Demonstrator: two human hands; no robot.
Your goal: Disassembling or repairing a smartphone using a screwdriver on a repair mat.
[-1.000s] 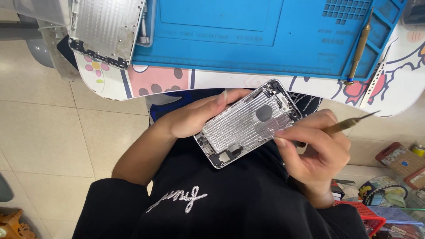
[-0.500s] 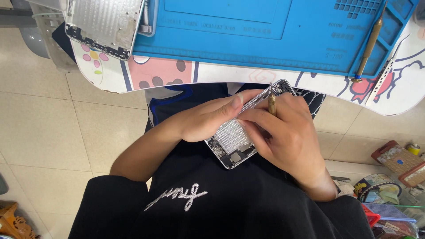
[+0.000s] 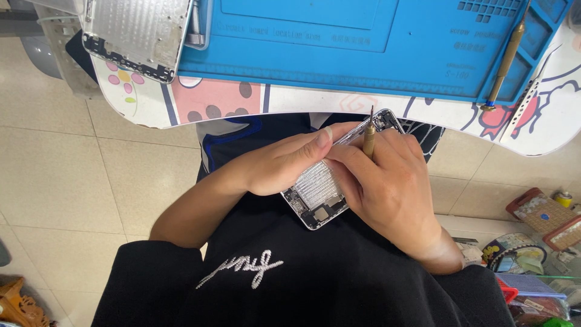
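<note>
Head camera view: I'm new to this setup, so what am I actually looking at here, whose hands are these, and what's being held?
This single picture comes from a camera worn on the person's head, looking straight down over their lap. Both hands are that person's own. The left hand steadies an opened phone shell, its inner metal side facing up. The right hand lies over the shell and has a brass-coloured screwdriver in its grip, tip pointing away from the body. Ahead lies a blue work mat on a cartoon-printed table. A second phone shell rests at the mat's left corner, and another brass tool lies along its right side. Below is tiled floor.
</note>
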